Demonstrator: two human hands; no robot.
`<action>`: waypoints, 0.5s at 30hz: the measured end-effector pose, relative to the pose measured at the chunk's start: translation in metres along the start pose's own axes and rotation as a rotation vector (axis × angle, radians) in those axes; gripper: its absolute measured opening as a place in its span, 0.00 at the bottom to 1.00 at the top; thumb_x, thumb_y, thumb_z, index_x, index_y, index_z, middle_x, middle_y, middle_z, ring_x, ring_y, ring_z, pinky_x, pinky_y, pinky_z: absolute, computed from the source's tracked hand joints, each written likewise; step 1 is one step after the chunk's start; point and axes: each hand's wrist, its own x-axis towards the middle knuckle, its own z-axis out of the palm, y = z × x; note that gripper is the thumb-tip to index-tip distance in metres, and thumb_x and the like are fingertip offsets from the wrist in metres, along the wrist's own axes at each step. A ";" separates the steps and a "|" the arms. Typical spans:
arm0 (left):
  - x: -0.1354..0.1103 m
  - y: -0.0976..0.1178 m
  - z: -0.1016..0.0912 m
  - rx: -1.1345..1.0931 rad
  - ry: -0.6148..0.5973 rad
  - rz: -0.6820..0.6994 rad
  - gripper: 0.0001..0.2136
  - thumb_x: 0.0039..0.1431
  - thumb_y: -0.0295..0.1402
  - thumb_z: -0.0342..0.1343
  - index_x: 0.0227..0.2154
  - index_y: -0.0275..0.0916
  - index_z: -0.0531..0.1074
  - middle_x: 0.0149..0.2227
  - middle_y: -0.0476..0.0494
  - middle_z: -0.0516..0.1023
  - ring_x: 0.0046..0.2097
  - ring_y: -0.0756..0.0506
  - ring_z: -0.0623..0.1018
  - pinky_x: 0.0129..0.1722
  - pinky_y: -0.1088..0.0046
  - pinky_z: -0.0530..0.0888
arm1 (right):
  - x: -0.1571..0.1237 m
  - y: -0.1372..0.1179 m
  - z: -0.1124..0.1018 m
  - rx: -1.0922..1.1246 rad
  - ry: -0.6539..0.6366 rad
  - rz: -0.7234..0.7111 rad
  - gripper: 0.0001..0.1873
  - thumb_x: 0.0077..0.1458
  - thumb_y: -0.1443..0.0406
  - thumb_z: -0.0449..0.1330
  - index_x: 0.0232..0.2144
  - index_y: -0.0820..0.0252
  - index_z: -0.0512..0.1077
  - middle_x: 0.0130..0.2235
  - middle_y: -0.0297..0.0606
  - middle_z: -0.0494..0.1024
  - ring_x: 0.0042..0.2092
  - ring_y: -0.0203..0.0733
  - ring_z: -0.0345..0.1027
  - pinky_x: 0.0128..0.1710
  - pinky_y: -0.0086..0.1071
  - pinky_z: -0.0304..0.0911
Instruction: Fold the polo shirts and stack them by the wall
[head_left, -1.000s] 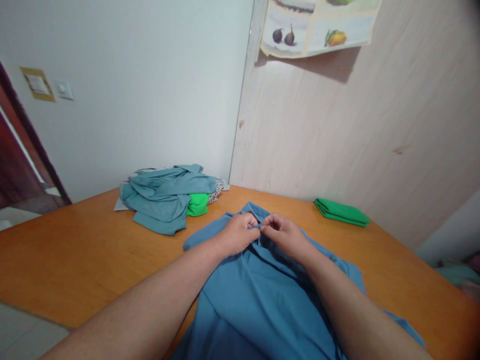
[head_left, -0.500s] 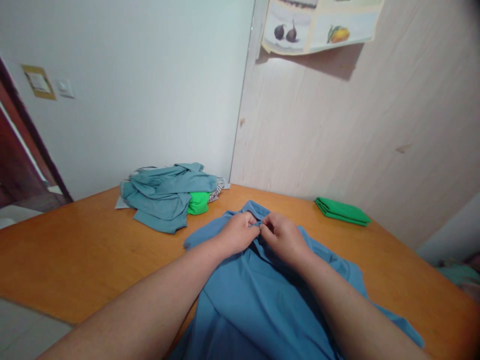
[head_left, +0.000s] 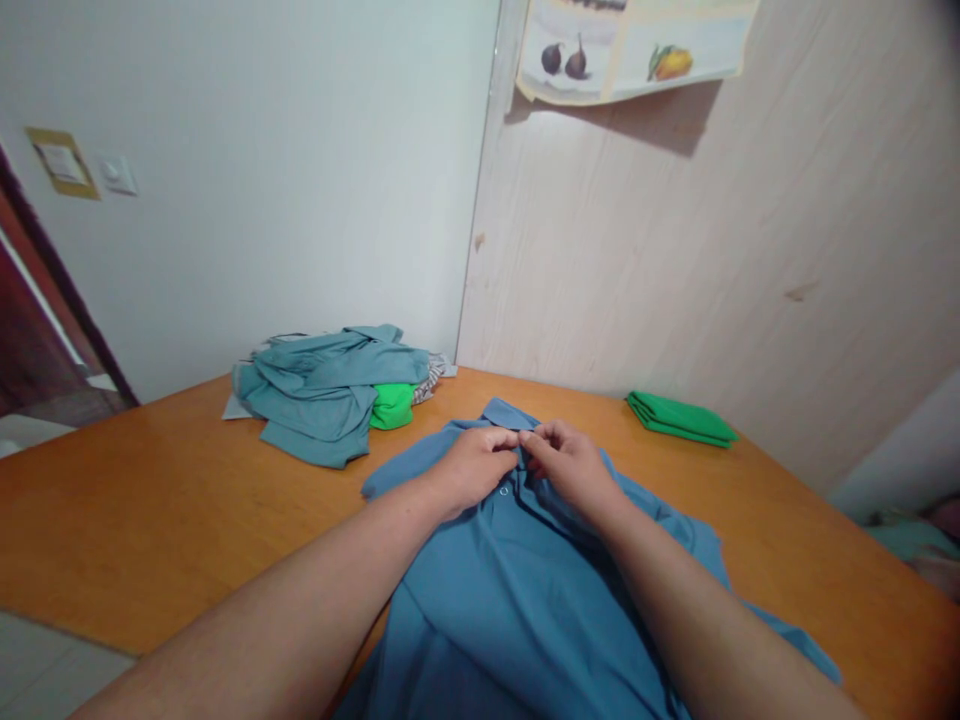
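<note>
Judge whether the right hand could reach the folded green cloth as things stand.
Probably yes: the right hand would first have to release the blue shirt, but nothing visible blocks the green cloth.

I see the soft collared cloth shirt (head_left: 480, 610) as one muted blue, with a small, round, whitish button (head_left: 504, 491). The smooth wooden table (head_left: 187, 510) is orange-brown. In the crumpled grey-teal cloth garment (head_left: 315, 395) I find no pattern; beside it are a vivid green bunched cloth (head_left: 392, 406) and a dark-and-light striped fabric (head_left: 432, 379). The flat folded rectangular cloth (head_left: 681, 418) is plain deeper green. For me, the upright panel (head_left: 637, 260) looks pale beige, with faint wood grain.
</note>
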 end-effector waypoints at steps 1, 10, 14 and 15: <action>0.000 0.001 -0.001 -0.002 -0.006 -0.033 0.14 0.47 0.23 0.53 0.35 0.36 0.80 0.32 0.47 0.79 0.29 0.50 0.70 0.29 0.77 0.63 | 0.001 0.002 0.000 0.070 -0.007 0.035 0.11 0.51 0.56 0.63 0.31 0.56 0.68 0.23 0.32 0.72 0.26 0.39 0.67 0.27 0.32 0.60; 0.004 -0.003 -0.006 -0.021 0.214 -0.184 0.21 0.45 0.22 0.56 0.46 0.36 0.74 0.45 0.41 0.79 0.31 0.51 0.73 0.31 0.76 0.66 | 0.011 0.015 -0.016 0.111 0.148 0.079 0.12 0.43 0.67 0.60 0.34 0.54 0.68 0.22 0.28 0.69 0.23 0.36 0.65 0.22 0.29 0.57; 0.003 0.000 -0.005 0.045 0.305 -0.083 0.06 0.46 0.24 0.57 0.29 0.37 0.71 0.26 0.52 0.72 0.25 0.53 0.66 0.25 0.78 0.60 | 0.013 0.016 -0.022 0.158 0.229 0.121 0.09 0.44 0.66 0.60 0.32 0.54 0.68 0.22 0.29 0.70 0.23 0.36 0.66 0.22 0.29 0.59; 0.002 -0.001 -0.004 0.069 0.282 -0.068 0.04 0.47 0.25 0.57 0.27 0.38 0.70 0.23 0.53 0.70 0.24 0.53 0.65 0.25 0.78 0.59 | 0.012 0.015 -0.021 0.185 0.228 0.120 0.09 0.44 0.66 0.60 0.32 0.54 0.68 0.22 0.29 0.70 0.23 0.37 0.66 0.22 0.29 0.59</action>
